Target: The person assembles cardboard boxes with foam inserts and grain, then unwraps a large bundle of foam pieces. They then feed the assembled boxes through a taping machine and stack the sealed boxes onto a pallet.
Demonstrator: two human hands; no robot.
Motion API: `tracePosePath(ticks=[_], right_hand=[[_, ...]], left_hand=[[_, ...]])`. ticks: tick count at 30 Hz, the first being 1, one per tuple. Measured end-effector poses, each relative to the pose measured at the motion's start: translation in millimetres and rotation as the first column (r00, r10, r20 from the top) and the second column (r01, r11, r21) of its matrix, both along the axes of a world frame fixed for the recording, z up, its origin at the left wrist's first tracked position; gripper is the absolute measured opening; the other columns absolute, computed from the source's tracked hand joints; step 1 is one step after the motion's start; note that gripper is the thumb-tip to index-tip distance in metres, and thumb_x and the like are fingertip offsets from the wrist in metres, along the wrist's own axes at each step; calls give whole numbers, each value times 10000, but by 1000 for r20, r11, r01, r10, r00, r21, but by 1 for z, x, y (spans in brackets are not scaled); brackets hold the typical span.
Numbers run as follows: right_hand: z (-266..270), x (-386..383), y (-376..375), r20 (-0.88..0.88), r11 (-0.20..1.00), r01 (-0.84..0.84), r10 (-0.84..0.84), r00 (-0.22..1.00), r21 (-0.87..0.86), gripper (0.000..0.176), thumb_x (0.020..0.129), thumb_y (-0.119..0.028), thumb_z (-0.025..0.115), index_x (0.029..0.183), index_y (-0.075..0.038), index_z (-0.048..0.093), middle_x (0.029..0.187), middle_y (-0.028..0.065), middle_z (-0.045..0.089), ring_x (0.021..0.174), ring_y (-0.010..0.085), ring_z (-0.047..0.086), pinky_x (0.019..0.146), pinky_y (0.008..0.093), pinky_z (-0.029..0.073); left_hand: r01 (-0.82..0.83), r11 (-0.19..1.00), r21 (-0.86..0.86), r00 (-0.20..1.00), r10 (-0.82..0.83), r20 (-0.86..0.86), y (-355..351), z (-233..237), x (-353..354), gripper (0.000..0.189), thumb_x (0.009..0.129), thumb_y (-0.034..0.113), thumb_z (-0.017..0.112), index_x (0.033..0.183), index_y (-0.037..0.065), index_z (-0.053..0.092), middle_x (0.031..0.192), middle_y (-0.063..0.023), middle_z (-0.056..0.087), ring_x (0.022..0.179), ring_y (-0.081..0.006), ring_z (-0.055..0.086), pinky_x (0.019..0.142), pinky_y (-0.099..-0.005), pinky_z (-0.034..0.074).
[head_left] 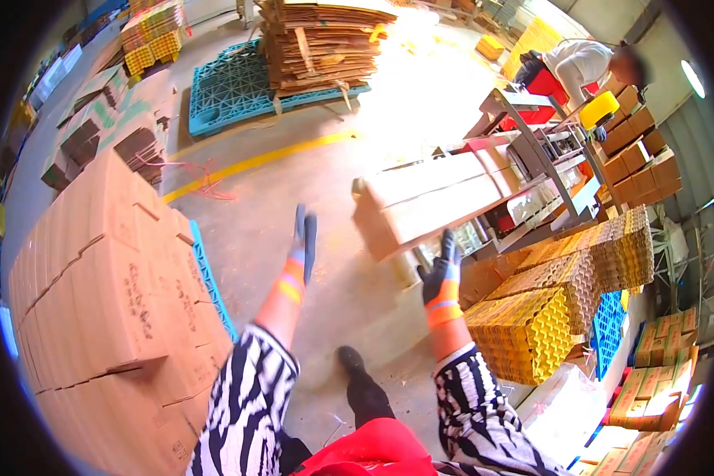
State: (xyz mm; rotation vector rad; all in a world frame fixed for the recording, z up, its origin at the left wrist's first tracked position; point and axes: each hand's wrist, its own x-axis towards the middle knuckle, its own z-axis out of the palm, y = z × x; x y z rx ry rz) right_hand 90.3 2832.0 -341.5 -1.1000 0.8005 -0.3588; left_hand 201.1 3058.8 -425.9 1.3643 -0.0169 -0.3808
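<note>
A long cardboard box (444,196) lies on the roller conveyor of a machine, its near end pointing toward me. My right hand (441,274), in a dark glove with an orange cuff, is at the box's lower near side, thumb and fingers apart. My left hand (306,238), gloved the same way, reaches out over the floor to the left of the box. Its fingers are stretched out, with nothing in them. A gap of floor shows between the left hand and the box end.
Stacked cartons (127,309) rise close on my left. Yellow egg trays (531,333) stand at right. A blue pallet (222,91) with flattened cardboard (317,47) is ahead. Another person (575,67) bends over the machine (543,151). Pink strapping (208,184) lies on the floor.
</note>
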Motion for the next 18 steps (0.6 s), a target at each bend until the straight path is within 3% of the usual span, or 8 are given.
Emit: tracePosePath(ticks=[1,4,5,7,11,12,14,18], right_hand=[[9,18,-3,-40,997,16,-13,999,70,677,818,-511,546,1386,-274,264,1449,5,182,1322,352,141,940,573,291],[10,38,-3,-89,971,1,21,996,238,671,798,-531,570,1354,-271,301,1417,-7,238,1298,305,194,921,563,310],[1,37,-1,-68,958,-14,35,997,287,662,797,-525,577,1347,-275,305,1411,-5,254,1281,291,232,920,565,310],[10,20,11,-43,941,-98,118,992,323,886,776,-479,632,1416,-142,121,1410,26,269,1266,241,275,917,543,310],[-22,-65,46,32,949,-253,251,967,186,502,870,-198,562,1278,1,350,1170,115,482,1038,200,486,900,285,398],[-15,-88,63,-46,926,-377,377,925,6,445,873,-148,537,1249,19,366,1114,103,508,1012,185,483,876,295,414],[23,-112,104,-13,806,-582,587,810,109,497,864,-154,549,1301,-35,346,1183,59,480,1074,165,459,950,292,371],[15,-172,204,-8,511,-838,855,519,194,544,816,-48,594,1287,-7,326,1207,103,476,1101,192,460,947,309,371]], left_hand=[[93,993,76,994,-97,58,-24,19,30,698,913,560,286,1444,200,10,1499,-1,67,1373,-156,56,1083,-396,95],[290,957,-3,955,-289,70,-56,34,63,564,892,444,481,1277,36,431,1267,-57,485,1182,-161,424,1017,-301,284],[130,979,-157,988,-141,-57,-51,42,48,445,873,366,545,1147,15,535,1122,-33,575,1038,-136,510,961,-269,341],[114,987,-114,982,-130,-138,-26,59,6,430,856,257,587,1207,24,501,1175,-59,549,1089,-138,489,973,-291,359],[-98,990,98,992,104,-64,28,96,-141,513,837,231,618,1264,0,452,1244,-90,505,1144,-163,458,987,-312,364],[-162,967,197,986,167,-10,47,107,-181,538,833,250,624,1268,-11,444,1255,-98,496,1155,-167,449,992,-314,357],[-312,950,-1,943,310,-123,89,121,-254,570,825,247,631,1281,-24,422,1280,-111,473,1182,-174,428,1002,-309,335],[-649,743,163,723,669,-170,158,150,-379,503,823,156,543,1271,-38,421,1249,-130,493,1165,-220,454,987,-326,337]])
